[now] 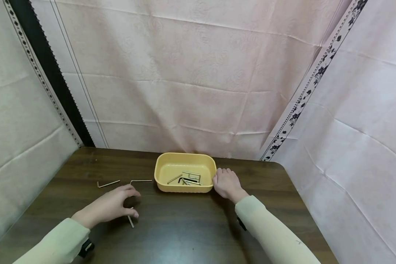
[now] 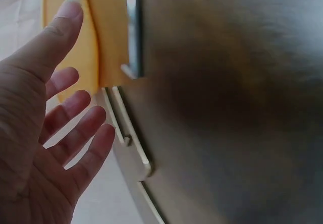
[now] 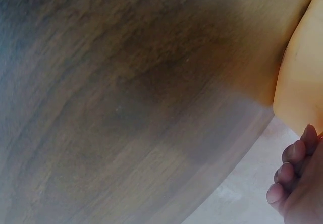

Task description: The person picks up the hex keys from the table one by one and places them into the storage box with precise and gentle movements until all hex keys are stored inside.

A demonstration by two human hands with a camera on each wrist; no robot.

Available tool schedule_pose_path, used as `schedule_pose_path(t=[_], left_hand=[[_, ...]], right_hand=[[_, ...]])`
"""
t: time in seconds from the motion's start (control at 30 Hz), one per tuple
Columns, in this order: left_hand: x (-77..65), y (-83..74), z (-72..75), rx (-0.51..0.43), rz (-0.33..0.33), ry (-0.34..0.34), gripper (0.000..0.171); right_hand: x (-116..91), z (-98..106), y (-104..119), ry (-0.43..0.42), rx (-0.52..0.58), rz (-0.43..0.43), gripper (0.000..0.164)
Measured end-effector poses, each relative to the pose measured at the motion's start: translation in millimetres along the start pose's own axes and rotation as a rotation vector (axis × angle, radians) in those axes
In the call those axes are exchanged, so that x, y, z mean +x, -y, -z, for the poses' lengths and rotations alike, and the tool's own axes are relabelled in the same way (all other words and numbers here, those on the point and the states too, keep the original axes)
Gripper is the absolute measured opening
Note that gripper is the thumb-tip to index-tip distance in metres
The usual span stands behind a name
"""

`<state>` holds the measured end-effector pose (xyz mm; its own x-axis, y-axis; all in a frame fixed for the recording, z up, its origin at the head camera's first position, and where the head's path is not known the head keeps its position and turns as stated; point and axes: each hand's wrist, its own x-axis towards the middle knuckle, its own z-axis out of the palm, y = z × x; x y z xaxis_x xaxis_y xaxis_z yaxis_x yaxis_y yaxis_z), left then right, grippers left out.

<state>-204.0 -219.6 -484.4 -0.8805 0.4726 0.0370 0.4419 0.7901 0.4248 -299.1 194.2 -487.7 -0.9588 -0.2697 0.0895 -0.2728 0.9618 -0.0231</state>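
Nearest **key** (image 1: 131, 222) lies on the table (image 1: 184, 227) at 4 o'clock of the left hand (image 1: 108, 208), its long arm poking out past the thumb, and it should be a simple customer: thin metal, light, rigid, hard to break, a touch slippery and low enough to make the fingertips work. Best hold, I'd say, is a pinch around the middle of that long arm. The left hand hangs above it, thumb well away from loosely bent fingers, wide enough for any key here, and nothing in its grasp. Out at 12 o'clock of that hand is a second key (image 1: 109, 183), with a third key (image 1: 141, 180) at 1 to 2 o'clock, just beside the yellow tray (image 1: 184, 188). Inside the tray, a pile (image 1: 191, 179) of keys! Over at the tray's 3 to 4 o'clock end, the right hand (image 1: 229, 185) has its fingers curled in close and seems to pinch the rim, though its thumb is poorly seen.
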Motion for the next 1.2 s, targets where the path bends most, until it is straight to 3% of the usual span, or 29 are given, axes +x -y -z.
schedule_pose_path(t=[0.27, 0.5, 0.93, 1.07, 1.2], left_hand=[[-9.8, 8.5, -8.4, 0.005, -0.074, 0.047, 0.055], [-13.4, 11.8, -14.6, 0.023, -0.141, 0.012, 0.039], [-12.7, 13.3, -15.5, 0.0, -0.157, -0.034, 0.013], [-12.4, 14.1, -17.2, 0.01, -0.192, -0.056, 0.014], [-12.2, 14.1, -18.7, 0.014, -0.185, -0.044, 0.018]], right_hand=[[-0.5, 0.2, 2.0, 0.003, -0.006, -0.005, 0.028], [-0.6, -1.2, 2.1, 0.011, 0.005, -0.016, 0.029], [1.1, 0.8, 0.8, -0.005, 0.004, -0.005, 0.027], [1.0, 0.4, 0.5, 0.0, 0.009, -0.01, 0.027], [0.9, -1.4, 0.5, 0.011, 0.018, -0.016, 0.027]])
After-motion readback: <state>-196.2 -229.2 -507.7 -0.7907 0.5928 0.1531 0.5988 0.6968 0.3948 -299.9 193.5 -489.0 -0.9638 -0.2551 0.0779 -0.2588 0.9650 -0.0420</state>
